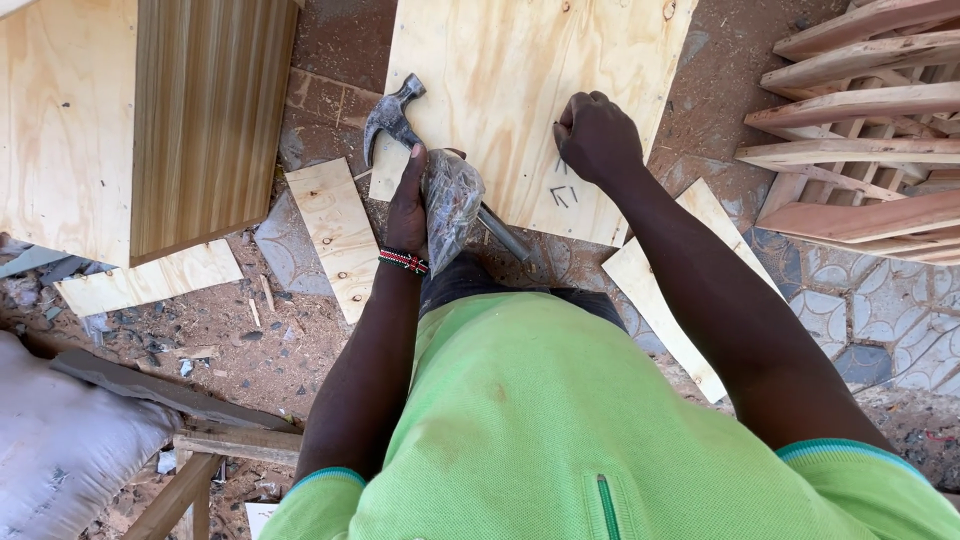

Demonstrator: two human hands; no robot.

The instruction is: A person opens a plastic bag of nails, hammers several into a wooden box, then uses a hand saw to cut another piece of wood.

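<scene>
Closest to the camera is a bright green shirt (560, 430) with teal-edged sleeves, filling the bottom of the view. Just beyond it, the left hand (408, 205), a beaded bracelet (403, 261) on its wrist, is wrapped around a claw hammer (392, 117) together with a crumpled clear plastic bag (452, 200); what the bag holds I cannot make out. The hammer's steel head sits past the fingers, at the left edge of a plywood sheet (500, 70), and its handle runs back under the bag.

The right hand (597, 135) is curled into a fist, knuckles down, pressing on that plywood sheet just above some pencilled marks. The sheet lies flat on reddish dirt and old brick paving.

Around it lie plywood offcuts: a narrow strip (338, 235) left of the hammer, another piece (665, 305) under the right forearm. Farther left stands a veneered board (205, 110); far right, a stack of wooden slatted frames (860, 120).
</scene>
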